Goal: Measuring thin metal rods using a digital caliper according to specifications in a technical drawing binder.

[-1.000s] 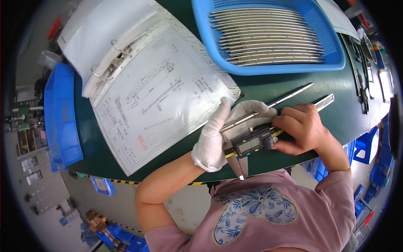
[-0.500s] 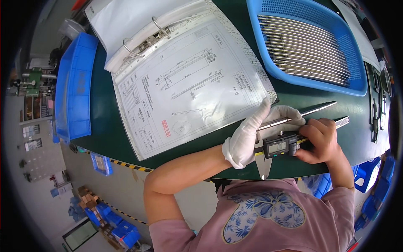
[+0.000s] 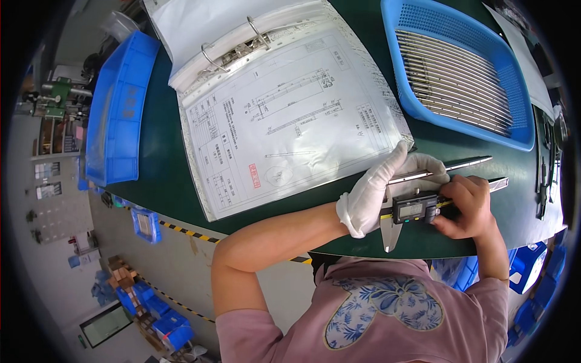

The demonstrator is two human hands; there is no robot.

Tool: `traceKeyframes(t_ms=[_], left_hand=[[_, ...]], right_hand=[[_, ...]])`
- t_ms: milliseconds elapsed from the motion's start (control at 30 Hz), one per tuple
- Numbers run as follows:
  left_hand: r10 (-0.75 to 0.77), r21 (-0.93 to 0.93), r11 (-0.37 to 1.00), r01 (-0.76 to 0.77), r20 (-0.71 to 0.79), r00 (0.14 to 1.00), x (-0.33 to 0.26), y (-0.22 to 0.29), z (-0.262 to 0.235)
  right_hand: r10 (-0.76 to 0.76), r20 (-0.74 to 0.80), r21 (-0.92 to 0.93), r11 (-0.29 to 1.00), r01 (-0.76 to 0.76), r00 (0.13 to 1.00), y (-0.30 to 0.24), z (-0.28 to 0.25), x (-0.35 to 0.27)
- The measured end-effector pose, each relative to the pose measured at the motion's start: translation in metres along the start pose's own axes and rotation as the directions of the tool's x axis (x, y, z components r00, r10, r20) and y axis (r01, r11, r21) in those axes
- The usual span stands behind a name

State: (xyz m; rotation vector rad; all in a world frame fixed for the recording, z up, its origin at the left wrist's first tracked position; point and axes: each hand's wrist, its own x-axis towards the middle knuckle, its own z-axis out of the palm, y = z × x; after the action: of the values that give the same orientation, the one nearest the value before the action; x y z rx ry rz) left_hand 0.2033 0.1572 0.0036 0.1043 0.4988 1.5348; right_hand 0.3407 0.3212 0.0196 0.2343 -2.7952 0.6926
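Clasps a slim metal rod [image 3: 466,164] in the white-gloved left hand [image 3: 376,196], right of centre in the frame. Just below, pinches a digital caliper [image 3: 411,209] with the bare right hand [image 3: 467,209], close beside the left. Has an open ring binder [image 3: 245,53] of drawings [image 3: 296,109] at upper centre on the green tabletop [image 3: 163,121], and a blue basket [image 3: 472,130] of similar rods [image 3: 454,78] at upper right.

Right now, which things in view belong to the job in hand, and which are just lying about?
In the job:
metal rod in gloved left hand
digital caliper in right hand
open binder, probably
blue basket of similar rods, probably

Seemingly lying about:
blue bin, far left
dark tools, far right
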Motion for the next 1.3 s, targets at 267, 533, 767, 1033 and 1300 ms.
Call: traceKeyframes(t_ms=[267,533,767,1033,1300], left_hand=[[-0.002,-0.015,1.0,0.002,-0.065,0.998,0.0008,0.0022,0.0033],[0.003,-0.034,0.999,-0.005,-0.055,0.998,0.0009,-0.0005,0.0016],[0.032,-0.017,0.999,-0.031,0.044,0.999,0.0008,-0.0021,-0.0019],[0.039,-0.006,0.999,-0.038,0.058,0.998,0.0018,-0.0019,-0.0046],[0.033,-0.046,0.998,-0.032,0.024,0.999,0.0015,-0.0044,-0.0045]], right_hand=[[0.015,0.004,0.016,1.0,-0.015,1.0,0.0007,0.0018,0.001],[0.016,-0.007,0.019,1.0,-0.016,1.0,0.0026,0.0005,-0.0002],[0.017,0.016,0.001,1.0,-0.017,1.0,0.0007,-0.0008,0.0003],[0.029,0.02,0.028,0.999,-0.029,0.999,0.0006,-0.0001,0.0014],[0.014,0.03,0.019,1.0,-0.015,0.999,0.0022,-0.0006,0.0014]])
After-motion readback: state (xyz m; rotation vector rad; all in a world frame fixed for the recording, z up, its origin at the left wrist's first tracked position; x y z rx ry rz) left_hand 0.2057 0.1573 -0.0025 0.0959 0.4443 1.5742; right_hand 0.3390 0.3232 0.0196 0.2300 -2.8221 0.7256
